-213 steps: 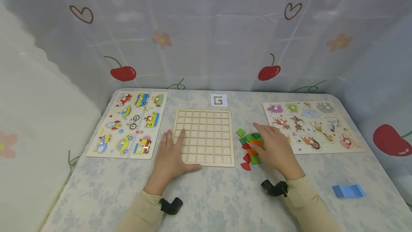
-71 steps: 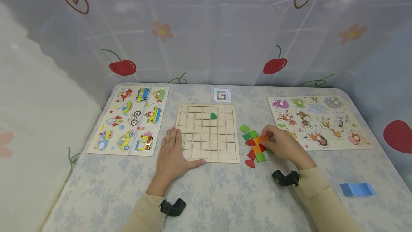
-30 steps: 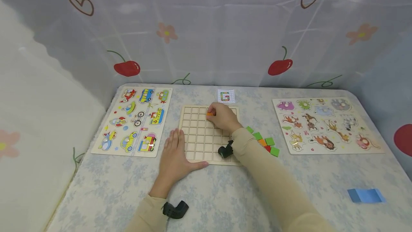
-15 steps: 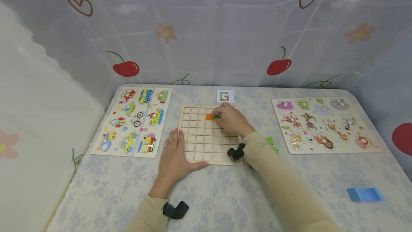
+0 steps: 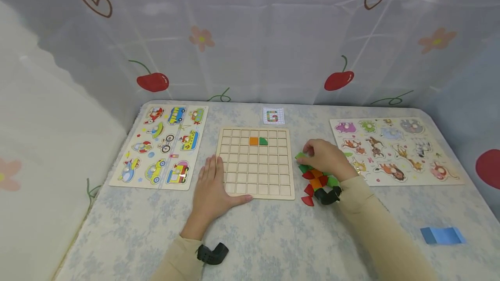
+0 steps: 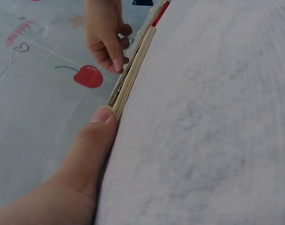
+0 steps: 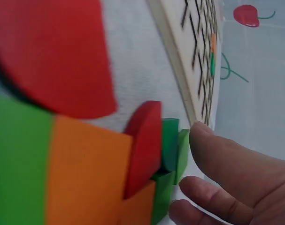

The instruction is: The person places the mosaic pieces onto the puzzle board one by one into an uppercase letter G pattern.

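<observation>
My left hand [image 5: 211, 191] lies with straight fingers along the left side of a wooden grid board [image 5: 253, 168]. Its thumb [image 6: 103, 117] touches the board's near edge. In the grid, an orange square tile [image 5: 254, 141] sits beside a dark green quarter-circle tile [image 5: 263, 141]. My right hand [image 5: 327, 159] is over the loose tiles right of the board, nearest a light green square tile [image 5: 300, 156]. The right wrist view shows its thumb [image 7: 212, 145] and fingers parted beside that tile. Red quarter-circle tiles [image 5: 307, 201] and orange squares lie below; the hand partly hides the pile.
A small card [image 5: 273, 116] with a coloured G pattern lies behind the board. A vehicle puzzle [image 5: 134, 181] is at left and an animal puzzle [image 5: 410, 178] at right. A folded blue piece [image 5: 443, 235] lies near right. A printed curtain [image 5: 250, 55] hangs behind the table.
The dark green quarter-circle, then the orange square, came into the grid. In the last half second my right hand left the board and moved right to the pile. My left hand stays put.
</observation>
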{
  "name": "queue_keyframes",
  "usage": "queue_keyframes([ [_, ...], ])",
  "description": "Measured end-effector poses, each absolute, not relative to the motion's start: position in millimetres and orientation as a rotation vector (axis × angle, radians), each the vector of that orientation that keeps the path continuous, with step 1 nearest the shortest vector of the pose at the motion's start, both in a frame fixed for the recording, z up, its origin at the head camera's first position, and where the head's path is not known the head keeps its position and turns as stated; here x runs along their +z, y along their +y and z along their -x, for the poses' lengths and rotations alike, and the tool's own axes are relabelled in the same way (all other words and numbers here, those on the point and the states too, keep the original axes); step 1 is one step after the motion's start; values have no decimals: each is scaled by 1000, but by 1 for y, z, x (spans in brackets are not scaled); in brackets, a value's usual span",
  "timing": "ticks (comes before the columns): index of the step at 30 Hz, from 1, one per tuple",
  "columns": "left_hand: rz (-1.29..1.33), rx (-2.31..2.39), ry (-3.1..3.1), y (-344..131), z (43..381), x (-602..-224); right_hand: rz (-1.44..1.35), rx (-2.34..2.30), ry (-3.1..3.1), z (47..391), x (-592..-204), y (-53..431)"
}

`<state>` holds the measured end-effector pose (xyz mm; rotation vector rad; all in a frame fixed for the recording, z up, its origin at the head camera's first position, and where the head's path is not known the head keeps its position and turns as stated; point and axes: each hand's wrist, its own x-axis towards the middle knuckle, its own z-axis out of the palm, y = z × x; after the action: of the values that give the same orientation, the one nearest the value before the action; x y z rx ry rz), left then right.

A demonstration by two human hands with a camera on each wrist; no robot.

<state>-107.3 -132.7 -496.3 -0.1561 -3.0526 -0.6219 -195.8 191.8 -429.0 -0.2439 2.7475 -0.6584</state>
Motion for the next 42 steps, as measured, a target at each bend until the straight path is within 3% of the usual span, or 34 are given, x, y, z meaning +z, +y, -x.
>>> queue_keyframes([
  [22,170,-629,-3056,-133,109,-499,253,-950,2675,207,-433,186],
  [42,144,-669,-3017,-135,107,-498,418,-1149,2561,246,-436,65],
])
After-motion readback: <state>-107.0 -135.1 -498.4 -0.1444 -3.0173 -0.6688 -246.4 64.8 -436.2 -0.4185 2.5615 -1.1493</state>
